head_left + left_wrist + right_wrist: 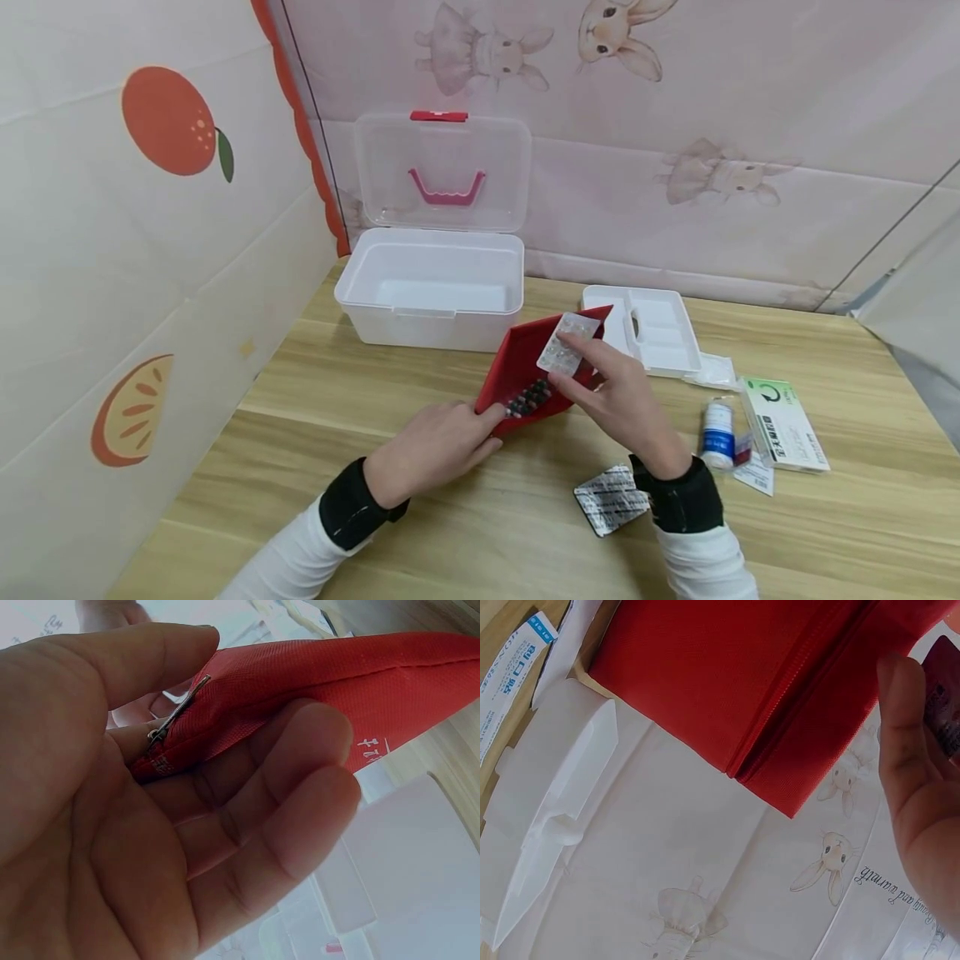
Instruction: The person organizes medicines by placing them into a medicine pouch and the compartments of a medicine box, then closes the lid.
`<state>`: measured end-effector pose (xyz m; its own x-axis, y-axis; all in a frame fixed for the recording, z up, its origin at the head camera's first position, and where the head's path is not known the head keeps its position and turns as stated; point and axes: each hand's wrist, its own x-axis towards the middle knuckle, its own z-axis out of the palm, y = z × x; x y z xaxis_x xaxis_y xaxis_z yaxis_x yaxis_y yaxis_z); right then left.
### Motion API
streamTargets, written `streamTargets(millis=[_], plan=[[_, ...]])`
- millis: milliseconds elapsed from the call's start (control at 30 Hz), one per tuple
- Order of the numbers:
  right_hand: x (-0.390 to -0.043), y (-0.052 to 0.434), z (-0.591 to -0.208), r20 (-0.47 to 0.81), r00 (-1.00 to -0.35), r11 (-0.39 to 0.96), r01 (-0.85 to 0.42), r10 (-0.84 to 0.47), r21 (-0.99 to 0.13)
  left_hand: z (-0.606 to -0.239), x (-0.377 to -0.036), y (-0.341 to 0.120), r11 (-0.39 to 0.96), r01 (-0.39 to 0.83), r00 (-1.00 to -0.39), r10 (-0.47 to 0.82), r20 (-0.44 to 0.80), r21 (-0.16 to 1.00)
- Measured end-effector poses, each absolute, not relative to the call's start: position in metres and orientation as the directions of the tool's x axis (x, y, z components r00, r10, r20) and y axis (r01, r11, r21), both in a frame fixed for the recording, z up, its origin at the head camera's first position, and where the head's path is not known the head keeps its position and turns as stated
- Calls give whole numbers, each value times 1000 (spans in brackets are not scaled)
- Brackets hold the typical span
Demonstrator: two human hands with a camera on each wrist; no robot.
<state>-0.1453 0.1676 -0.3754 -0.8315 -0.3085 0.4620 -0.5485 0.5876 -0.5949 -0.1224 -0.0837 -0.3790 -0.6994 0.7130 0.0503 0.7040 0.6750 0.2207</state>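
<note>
**Blister pack poised at the red pouch**

The left hand [435, 446] pinches the near corner of the red zip pouch [525, 367], tilting it open above the worktop [315, 392]. The right hand [622, 400] grips a clear blister pack [567, 343] at the pouch mouth. Loading looks under way; next, slide it inside beside the dark capsules.

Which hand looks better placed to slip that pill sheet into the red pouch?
The right hand, probably. It already pinches the blister pack right above the open red pouch. The left hand is busy gripping the pouch's corner by the zipper, holding it open.
</note>
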Motion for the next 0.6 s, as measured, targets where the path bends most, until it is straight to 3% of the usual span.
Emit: streamTargets(millis=[600], plan=[[-147,161,-382,491,-801,601,-588,-341,-541,-379,-124,-84,671,704,-698,715,48,233]])
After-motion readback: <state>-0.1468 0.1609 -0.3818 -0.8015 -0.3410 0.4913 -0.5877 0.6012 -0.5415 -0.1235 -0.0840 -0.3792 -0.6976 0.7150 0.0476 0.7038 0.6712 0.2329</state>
